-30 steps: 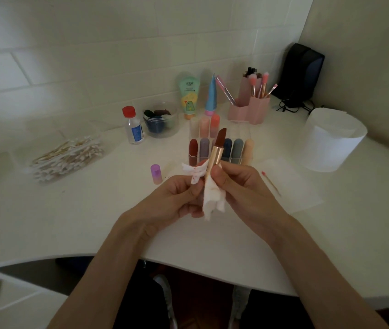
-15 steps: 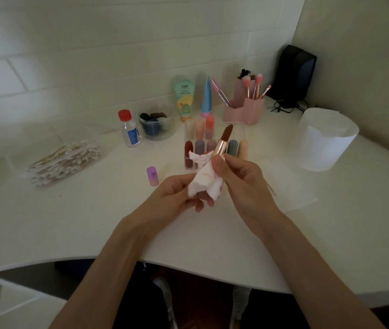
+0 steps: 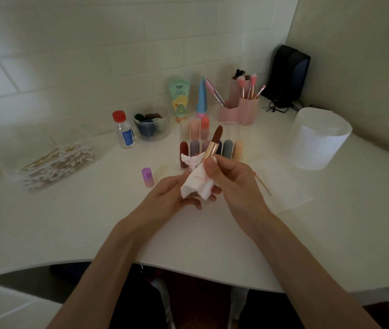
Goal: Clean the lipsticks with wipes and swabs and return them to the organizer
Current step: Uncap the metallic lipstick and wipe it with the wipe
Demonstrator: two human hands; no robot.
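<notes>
My right hand (image 3: 230, 179) pinches an uncapped lipstick (image 3: 213, 144) with a gold tube and brown-red bullet, tilted up and to the right. My left hand (image 3: 172, 193) holds a crumpled white wipe (image 3: 197, 182), stained pink, wrapped round the tube's lower part. Behind them stands the clear organizer (image 3: 233, 134) with several capped lipsticks in two rows. A purple-pink lipstick cap (image 3: 147, 177) stands on the desk to the left. A used swab (image 3: 262, 182) lies on a white sheet (image 3: 288, 186) to the right.
A clear box of cotton swabs (image 3: 55, 162) lies at the left. A red-capped bottle (image 3: 123, 132), a jar (image 3: 152, 124), two tubes (image 3: 180, 100), a pink brush holder (image 3: 243, 105), a white bin (image 3: 319, 138) and a black speaker (image 3: 288, 72) line the back. The desk edge curves near me.
The wipe has bunched up lower round the tube, and the lipstick has tilted further to the right. Both hands stay on the same things.
</notes>
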